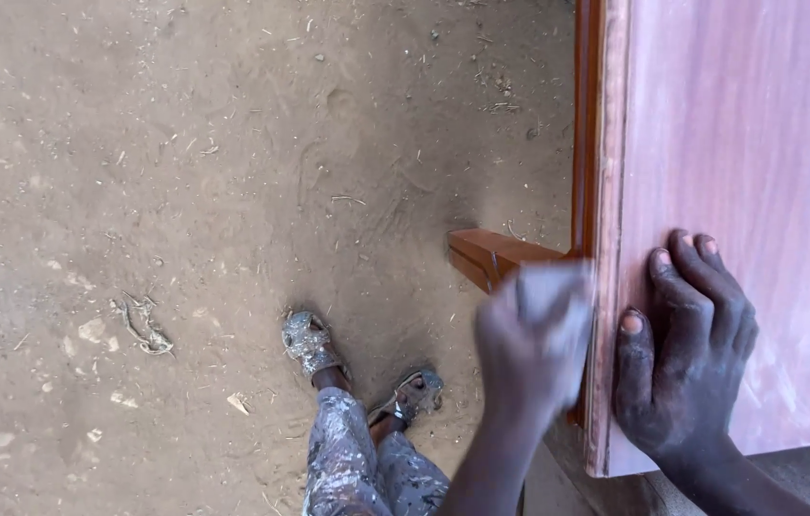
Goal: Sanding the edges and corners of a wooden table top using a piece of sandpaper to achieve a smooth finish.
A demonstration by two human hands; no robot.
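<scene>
the reddish-brown wooden panel with a glossy raised frame lay flat at the right, above the sandy dirt floor. the right hand rested open on the panel face, fingers spread and gripping nothing. the left hand was motion-blurred, closed around a pale grey pad or cloth pressed at the frame edge. risk noted: uneven rubbing could scuff the finish, and the panel could shift if the bracing palm slipped. sandalled feet stood near a projecting wooden leg.
</scene>
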